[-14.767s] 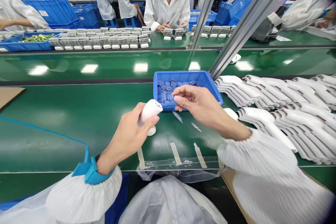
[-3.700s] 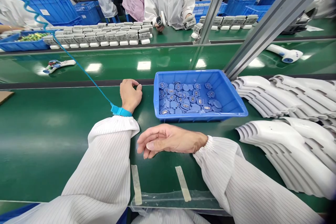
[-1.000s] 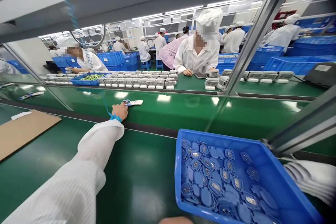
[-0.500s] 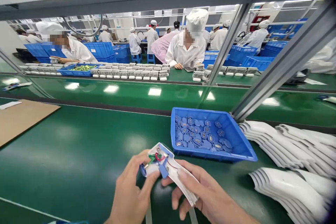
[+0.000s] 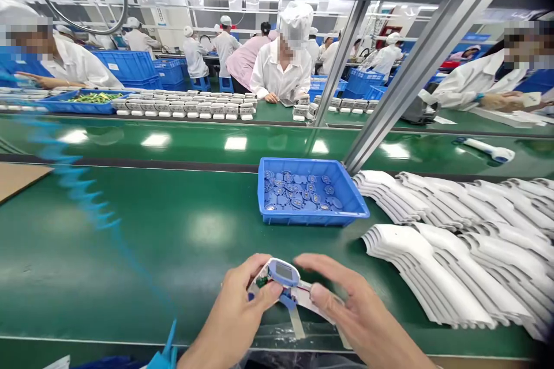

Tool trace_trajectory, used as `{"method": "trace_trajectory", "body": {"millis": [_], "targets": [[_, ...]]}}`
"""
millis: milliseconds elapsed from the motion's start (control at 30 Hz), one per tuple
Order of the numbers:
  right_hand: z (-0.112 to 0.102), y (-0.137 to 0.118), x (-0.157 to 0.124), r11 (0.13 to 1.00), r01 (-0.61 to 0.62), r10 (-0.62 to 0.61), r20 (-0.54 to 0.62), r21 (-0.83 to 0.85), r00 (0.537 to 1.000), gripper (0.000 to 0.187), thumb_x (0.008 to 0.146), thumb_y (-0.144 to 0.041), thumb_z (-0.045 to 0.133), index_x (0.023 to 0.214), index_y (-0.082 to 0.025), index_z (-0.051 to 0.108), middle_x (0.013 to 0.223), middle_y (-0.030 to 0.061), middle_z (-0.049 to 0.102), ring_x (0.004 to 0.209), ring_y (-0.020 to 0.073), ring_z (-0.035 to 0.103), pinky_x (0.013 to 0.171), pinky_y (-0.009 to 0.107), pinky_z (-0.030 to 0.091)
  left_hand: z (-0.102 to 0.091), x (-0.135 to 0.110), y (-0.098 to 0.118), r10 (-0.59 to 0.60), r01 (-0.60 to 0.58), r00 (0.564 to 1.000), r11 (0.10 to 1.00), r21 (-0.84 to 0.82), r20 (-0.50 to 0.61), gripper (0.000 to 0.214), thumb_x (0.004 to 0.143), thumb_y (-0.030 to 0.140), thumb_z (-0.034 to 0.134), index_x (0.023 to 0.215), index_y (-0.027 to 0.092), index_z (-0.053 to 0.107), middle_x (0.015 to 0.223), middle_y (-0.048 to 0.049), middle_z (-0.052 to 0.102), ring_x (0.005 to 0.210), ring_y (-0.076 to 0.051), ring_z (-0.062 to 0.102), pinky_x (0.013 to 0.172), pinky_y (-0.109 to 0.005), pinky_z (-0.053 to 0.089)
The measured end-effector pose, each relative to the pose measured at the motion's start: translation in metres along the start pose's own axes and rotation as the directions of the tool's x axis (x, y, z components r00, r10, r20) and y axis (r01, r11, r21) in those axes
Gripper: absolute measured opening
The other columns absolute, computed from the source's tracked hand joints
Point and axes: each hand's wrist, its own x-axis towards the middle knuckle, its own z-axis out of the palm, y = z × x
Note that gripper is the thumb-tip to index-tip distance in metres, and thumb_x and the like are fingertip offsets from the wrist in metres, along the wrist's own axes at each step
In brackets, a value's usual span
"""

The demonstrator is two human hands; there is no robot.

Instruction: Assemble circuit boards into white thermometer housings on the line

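A white half-shell of a handheld, gun-shaped thermometer (image 5: 306, 295) is between my two hands, low in the middle of the view. At its head sits a blue-rimmed display (image 5: 284, 271) with a grey screen, tilted towards me. Some green board and wiring show inside the shell, partly covered by fingers. My left hand (image 5: 234, 308) grips the head end, its thumb pressed near the display's lower edge. My right hand (image 5: 357, 305) pinches the handle with the thumb, while its index finger arches above, near the display. A pale strip hangs below the shell.
Ahead stands a blue bin (image 5: 314, 218) of blue plastic parts. White shells (image 5: 402, 248) lie in stacked rows at right. A blue coiled hose (image 5: 86, 187) hangs at left beside a cardboard sheet (image 5: 21, 179). A metal post (image 5: 389, 81) slants behind the bin. Co-workers sit across the line.
The shell has turned in my hands, and the blue-rimmed display now shows at its head, where wires lay exposed before. The view has swung right, bringing in more white shells and the coiled hose.
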Motion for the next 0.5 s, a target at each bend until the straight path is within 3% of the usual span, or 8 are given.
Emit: {"method": "trace_trajectory", "body": {"millis": [67, 133, 233, 333, 500], "targets": [[0.0, -0.002, 0.002, 0.997, 0.038, -0.046, -0.125, -0.064, 0.991, 0.035, 0.095, -0.053, 0.055, 0.116, -0.028, 0.069, 0.126, 0.0078, 0.064, 0.112, 0.0232, 0.059, 0.073, 0.027, 0.052, 0.006, -0.002, 0.004, 0.039, -0.032, 0.998, 0.992, 0.121, -0.057, 0.02, 0.095, 0.04, 0.056, 0.102, 0.024, 0.065, 0.095, -0.0029, 0.067, 0.087, -0.019, 0.058, 0.078, -0.027, 0.045], [0.002, -0.007, 0.004, 0.975, 0.104, -0.14, -0.183, -0.196, 0.973, 0.025, 0.096, -0.047, 0.056, 0.1, -0.028, 0.07, 0.108, 0.0054, 0.067, 0.099, 0.0203, 0.061, 0.073, 0.029, 0.049, 0.01, -0.004, 0.009, 0.082, -0.067, 0.994, 0.98, 0.189, -0.073, 0.016, 0.095, 0.036, 0.054, 0.099, 0.024, 0.064, 0.093, -0.0023, 0.067, 0.085, -0.019, 0.059, 0.078, -0.026, 0.045], [0.005, -0.015, 0.005, 0.877, 0.24, -0.356, -0.228, -0.417, 0.906, 0.018, 0.097, -0.036, 0.058, 0.087, -0.025, 0.067, 0.09, 0.0017, 0.066, 0.083, 0.0171, 0.059, 0.075, 0.032, 0.044, 0.014, -0.006, 0.014, 0.137, -0.116, 0.987, 0.968, 0.222, -0.081, 0.015, 0.096, 0.034, 0.052, 0.099, 0.026, 0.064, 0.092, -0.0019, 0.069, 0.084, -0.019, 0.062, 0.077, -0.026, 0.047], [0.008, -0.02, 0.005, 0.773, 0.314, -0.506, -0.238, -0.551, 0.829, 0.011, 0.097, -0.028, 0.058, 0.09, -0.024, 0.064, 0.09, 0.0005, 0.066, 0.079, 0.016, 0.057, 0.074, 0.032, 0.039, 0.015, -0.007, 0.015, 0.196, -0.167, 0.975, 0.955, 0.246, -0.1, 0.015, 0.095, 0.033, 0.051, 0.1, 0.027, 0.064, 0.093, -0.0016, 0.07, 0.082, -0.019, 0.064, 0.075, -0.026, 0.048], [0.01, -0.031, 0.002, 0.7, 0.342, -0.561, -0.186, -0.627, 0.807, 0.02, 0.1, -0.017, 0.048, 0.082, -0.022, 0.056, 0.078, -0.0015, 0.062, 0.07, 0.0141, 0.053, 0.068, 0.031, 0.034, 0.016, -0.002, 0.012, 0.189, -0.155, 0.977, 0.948, 0.278, -0.097, 0.016, 0.097, 0.033, 0.049, 0.1, 0.027, 0.063, 0.092, -0.0006, 0.07, 0.08, -0.018, 0.064, 0.074, -0.026, 0.047]]}}
